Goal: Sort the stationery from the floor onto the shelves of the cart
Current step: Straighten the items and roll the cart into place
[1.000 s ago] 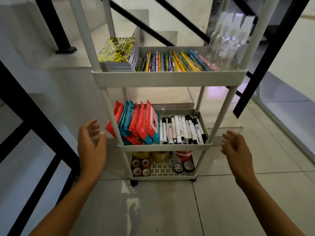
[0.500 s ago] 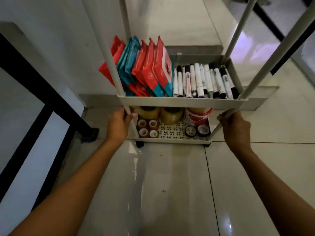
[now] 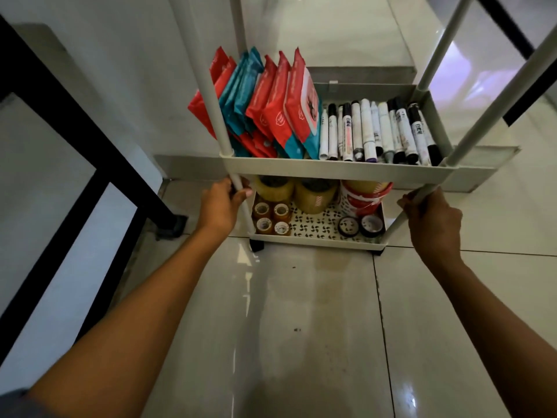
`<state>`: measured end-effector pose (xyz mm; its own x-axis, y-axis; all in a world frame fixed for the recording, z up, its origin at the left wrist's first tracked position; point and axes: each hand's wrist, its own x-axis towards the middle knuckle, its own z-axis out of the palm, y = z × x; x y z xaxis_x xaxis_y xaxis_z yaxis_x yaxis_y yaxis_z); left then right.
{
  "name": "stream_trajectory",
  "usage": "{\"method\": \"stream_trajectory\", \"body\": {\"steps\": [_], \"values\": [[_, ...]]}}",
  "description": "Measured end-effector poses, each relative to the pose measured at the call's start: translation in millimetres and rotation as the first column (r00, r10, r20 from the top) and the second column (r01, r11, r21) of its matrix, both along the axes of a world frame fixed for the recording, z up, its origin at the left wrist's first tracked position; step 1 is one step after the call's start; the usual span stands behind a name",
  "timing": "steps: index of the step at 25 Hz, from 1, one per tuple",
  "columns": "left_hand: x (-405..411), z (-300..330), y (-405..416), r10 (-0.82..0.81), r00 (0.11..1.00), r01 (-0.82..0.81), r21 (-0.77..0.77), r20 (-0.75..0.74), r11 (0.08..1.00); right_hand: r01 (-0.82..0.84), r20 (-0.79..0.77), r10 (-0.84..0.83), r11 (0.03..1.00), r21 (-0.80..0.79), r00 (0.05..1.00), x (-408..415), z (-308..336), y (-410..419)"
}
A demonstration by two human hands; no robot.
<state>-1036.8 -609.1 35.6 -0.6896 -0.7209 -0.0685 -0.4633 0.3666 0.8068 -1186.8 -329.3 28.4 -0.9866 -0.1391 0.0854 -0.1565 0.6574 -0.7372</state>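
Hands first: your left hand (image 3: pixel 221 206) clenches the front-left post of the white plastic three-tier cart (image 3: pixel 340 169), probably to steady or shift it. Red and teal flat packets (image 3: pixel 265 107) stand upright; white markers (image 3: pixel 379 131) lie pointing away from you; tape rolls (image 3: pixel 301 203) sit below. Your right hand (image 3: pixel 434 218) grasps the front-right post.

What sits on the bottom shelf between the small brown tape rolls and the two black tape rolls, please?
In the head view, nothing lies between the small brown tape rolls and the black tape rolls: only the bare patterned floor of the bottom shelf shows there.
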Motion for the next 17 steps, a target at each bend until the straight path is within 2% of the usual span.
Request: {"method": "stream_trajectory", "body": {"steps": [2,4,6,7,9,12,15,17], "values": [[-2.8,4.9,-0.5,-0.018,0.998,0.017,0.015,0.061,1.000,-0.025,0.013,0.025,0.999,-0.024,1.000,-1.5,2.6,1.5],[-1.4,9.1,0.5,-0.031,0.998,0.027,0.066,0.057,0.997,-0.018,0.043,0.020,0.999,-0.045,0.999,3.2,6.7,1.6],[3.9,6.2,1.6,-0.052,0.998,0.048,0.124,0.031,0.991,0.073,0.134,-0.054,0.987,-0.141,0.989,13.1,0.7,0.2],[9.4,0.0,1.4,-0.043,0.999,0.039,0.153,0.023,0.987,0.179,0.233,-0.131,0.963,-0.203,0.964,22.8,-7.9,-1.8],[23.4,-22.9,-6.3,0.014,0.999,-0.020,0.222,0.031,0.975,0.361,0.482,-0.199,0.892,-0.271,0.853,45.9,-38.1,-10.9],[38.0,-61.9,-21.5,0.012,0.997,-0.037,0.330,0.078,0.943,0.419,0.761,-0.012,0.840,-0.344,0.648,71.9,-81.6,-32.7],[31.7,-90.0,-32.7,-0.111,0.987,0.057,0.394,0.117,0.917,0.508,0.862,0.084,0.778,-0.370,0.500,70.0,-101.2,-62.7],[21.2,-101.8,-30.8,-0.179,0.976,0.116,0.402,0.122,0.908,0.569,0.885,0.103,0.731,-0.377,0.454,63.9,-104.6,-79.2]]}}
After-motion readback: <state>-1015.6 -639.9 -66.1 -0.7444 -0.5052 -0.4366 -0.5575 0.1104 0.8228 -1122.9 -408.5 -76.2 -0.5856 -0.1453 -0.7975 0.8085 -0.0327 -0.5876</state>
